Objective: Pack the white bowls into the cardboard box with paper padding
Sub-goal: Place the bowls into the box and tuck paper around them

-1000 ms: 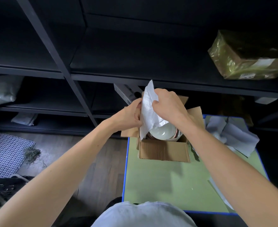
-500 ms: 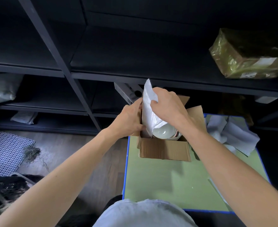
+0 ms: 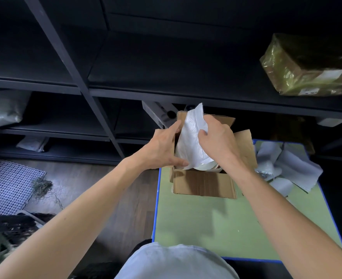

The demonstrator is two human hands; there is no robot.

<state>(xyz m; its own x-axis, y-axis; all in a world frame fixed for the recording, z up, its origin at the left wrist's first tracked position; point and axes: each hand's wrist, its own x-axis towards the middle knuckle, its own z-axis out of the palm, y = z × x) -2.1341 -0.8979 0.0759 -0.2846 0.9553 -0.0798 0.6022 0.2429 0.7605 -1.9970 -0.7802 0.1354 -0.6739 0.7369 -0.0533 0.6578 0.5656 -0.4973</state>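
Observation:
An open cardboard box (image 3: 204, 186) stands at the far left corner of the green table (image 3: 206, 224). Inside it, the rim of a white bowl (image 3: 206, 165) shows under a sheet of white padding paper (image 3: 192, 141) that stands upright in the box. My right hand (image 3: 216, 137) grips the paper's right edge from above. My left hand (image 3: 162, 148) lies against the box's left wall, index finger straight along the flap and thumb touching the paper's lower edge. The rest of the box's inside is hidden by paper and hands.
More crumpled white paper (image 3: 291, 168) lies on the table to the right of the box. Dark metal shelving (image 3: 85, 91) stands right behind the table, with a gold-wrapped parcel (image 3: 311, 65) on it at the upper right. Wooden floor and a mesh mat (image 3: 7, 188) lie at left.
The paper has gone lower into the box, covering more of the bowl. My left hand let go of the paper's edge and spread along the box's left wall.

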